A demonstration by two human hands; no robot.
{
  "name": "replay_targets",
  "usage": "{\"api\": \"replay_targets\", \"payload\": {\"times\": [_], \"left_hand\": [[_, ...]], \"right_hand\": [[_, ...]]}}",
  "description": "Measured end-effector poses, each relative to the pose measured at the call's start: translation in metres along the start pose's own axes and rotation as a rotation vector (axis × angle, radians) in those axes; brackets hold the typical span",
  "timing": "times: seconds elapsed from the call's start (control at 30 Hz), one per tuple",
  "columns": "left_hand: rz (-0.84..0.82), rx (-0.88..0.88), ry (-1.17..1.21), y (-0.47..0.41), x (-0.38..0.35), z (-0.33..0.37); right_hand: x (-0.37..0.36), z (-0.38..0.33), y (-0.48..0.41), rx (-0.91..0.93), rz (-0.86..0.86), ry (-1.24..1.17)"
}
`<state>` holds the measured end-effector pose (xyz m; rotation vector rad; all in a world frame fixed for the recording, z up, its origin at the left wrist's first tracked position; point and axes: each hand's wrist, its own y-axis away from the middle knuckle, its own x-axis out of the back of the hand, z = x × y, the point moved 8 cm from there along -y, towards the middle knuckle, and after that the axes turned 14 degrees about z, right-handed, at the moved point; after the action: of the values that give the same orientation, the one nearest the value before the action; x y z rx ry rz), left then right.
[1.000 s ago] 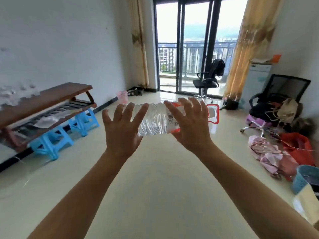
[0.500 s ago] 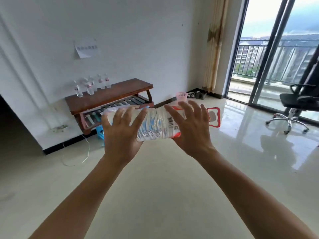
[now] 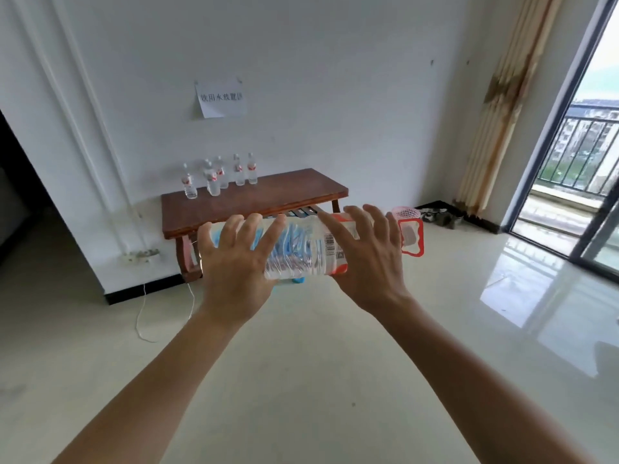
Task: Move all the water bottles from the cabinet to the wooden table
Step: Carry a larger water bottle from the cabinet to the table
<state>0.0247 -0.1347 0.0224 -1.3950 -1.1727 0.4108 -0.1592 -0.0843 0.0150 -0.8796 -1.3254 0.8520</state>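
A large clear water bottle (image 3: 301, 251) with a red and white label and a red carrying handle (image 3: 415, 236) lies sideways in the air in front of me. My left hand (image 3: 234, 266) holds its left part and my right hand (image 3: 365, 259) its labelled right part, fingers spread over the near side, thumbs hidden. Beyond it stands the low wooden table (image 3: 271, 195) against the white wall. Several small water bottles (image 3: 217, 177) stand upright at the table's back left corner. No cabinet is in view.
A slatted shelf runs under the tabletop, with something blue below it. A pink basket (image 3: 406, 213) sits on the floor right of the table, a power strip (image 3: 140, 255) and white cord (image 3: 144, 316) to its left. Sliding glass doors (image 3: 569, 169) on the right, dark doorway (image 3: 13, 202) on the left.
My view has swung left from the balcony doors and chairs onto the wooden table, which now looks closer. Both hands keep the same hold on the big bottle.
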Motion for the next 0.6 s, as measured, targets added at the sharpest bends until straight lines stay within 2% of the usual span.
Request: {"api": "replay_targets", "payload": {"times": [0.23,0.6], "left_hand": [[0.001,-0.002,0.042,-0.056,-0.142,-0.001],[-0.04,0.025,0.033,-0.162,-0.438,0.019]], "right_hand": [[-0.117,0.073,-0.05,0.004,0.03,0.01],[-0.369,0.247,-0.142,0.007,-0.043,0.026]]}}
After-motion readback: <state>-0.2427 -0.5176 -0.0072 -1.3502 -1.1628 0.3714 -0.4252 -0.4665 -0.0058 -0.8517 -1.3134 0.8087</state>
